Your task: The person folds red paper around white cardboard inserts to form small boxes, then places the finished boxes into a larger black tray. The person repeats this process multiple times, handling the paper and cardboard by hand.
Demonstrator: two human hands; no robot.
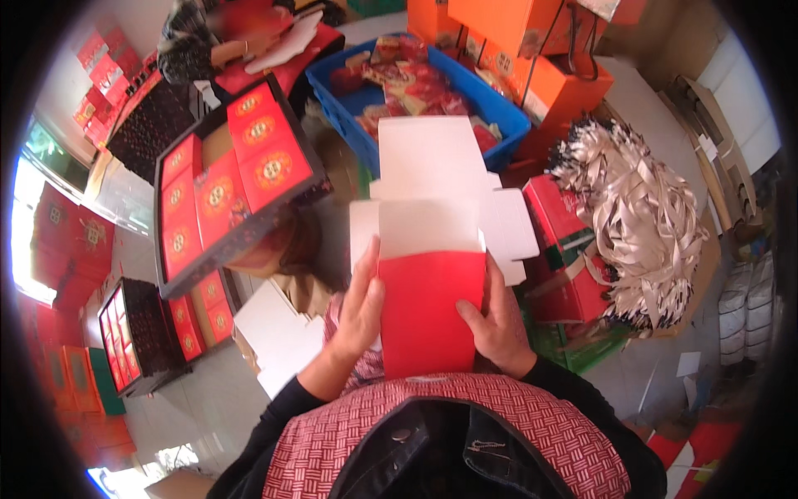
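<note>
A red folding carton (431, 312) with a white inside stands upright in front of my lap, held between both hands. My left hand (357, 312) presses along its left edge, with the fingers extended upward and close together. On the other edge, my right hand (499, 320) grips it, thumb on the red face and fingers mostly hidden behind. White cardboard panels (431, 154) spread out just beyond the carton's upper end. Whether they belong to it or are separate blanks, I cannot tell.
A dark-framed tray (224, 249) of red boxes stands at left. Beyond the carton is a blue crate (337, 112) of red packets. A heap of beige ribbons (644, 216) lies at right, near orange boxes (557, 91). Another person's hand (241, 50) holds white card at the upper left.
</note>
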